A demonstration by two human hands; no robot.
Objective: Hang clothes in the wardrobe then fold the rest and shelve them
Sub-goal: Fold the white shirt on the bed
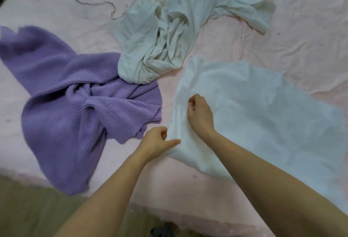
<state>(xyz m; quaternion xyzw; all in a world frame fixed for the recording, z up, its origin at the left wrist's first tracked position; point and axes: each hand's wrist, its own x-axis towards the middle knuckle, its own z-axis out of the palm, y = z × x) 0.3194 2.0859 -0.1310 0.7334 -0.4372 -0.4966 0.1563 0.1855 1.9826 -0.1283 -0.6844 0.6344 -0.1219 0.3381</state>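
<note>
Looking down from the head camera, I have both arms stretched over the pink bedsheet (282, 20), and I judge I am in the folding part of the job, with the hanging behind me or set aside. My left hand (157, 142) sits at the near left corner of the white garment (254, 108), fingers curled under and the thumb pressed out along the cloth edge, so I am pinching that corner. My right hand (199, 116) rests further up the same left edge with its fingers curled in; it seems to be nipping a small pleat of the fabric, though the white on white is too washed out for me to be sure. The white garment lies mostly flat on the bed to my right, its far side running toward the frame edge. Just beside it on the left is the purple ribbed sweater (75, 104), twisted into a knot at its middle and trailing off the bed's near edge. Beyond that, a crumpled off-white shirt (165, 35) overlaps the sweater's top edge. A thin cord (90, 3) snakes across the sheet at the back. Next, I reckon, both hands must lift this left edge together and carry it across to the right, keeping it taut so the fold lies straight, before the other two pieces get their turn.
</note>
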